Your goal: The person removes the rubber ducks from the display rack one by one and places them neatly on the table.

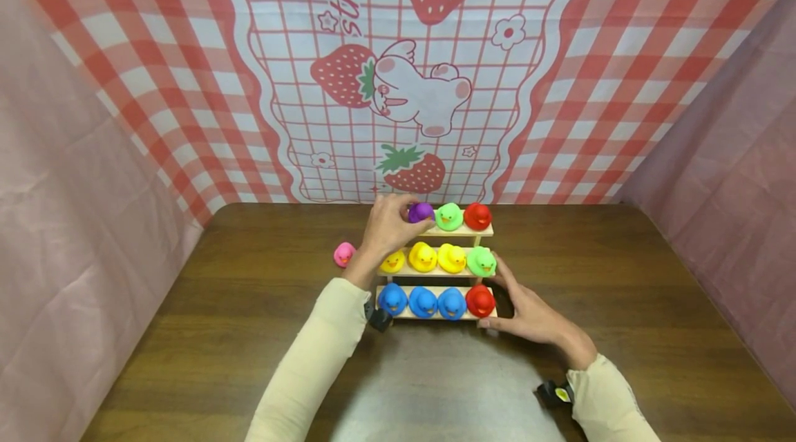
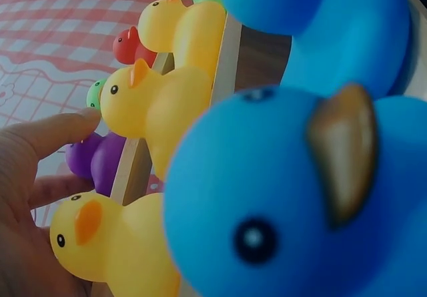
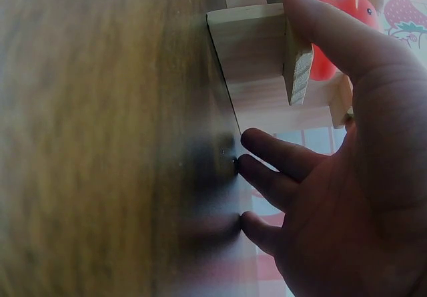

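My left hand pinches a purple duck between thumb and finger at the top tier of a small three-tier wooden rack. Beside that duck sit a light green duck and a red duck. Yellow ducks and a green duck line the middle tier. On the bottom tier are blue ducks and a red duck. My right hand is at the rack's right end, its thumb touching the bottom board and several fingers extended low beside it.
A pink duck is on the brown wooden table, left of the rack and close to my left forearm. Behind the table hangs a checked strawberry cloth. Pink curtains close off both sides.
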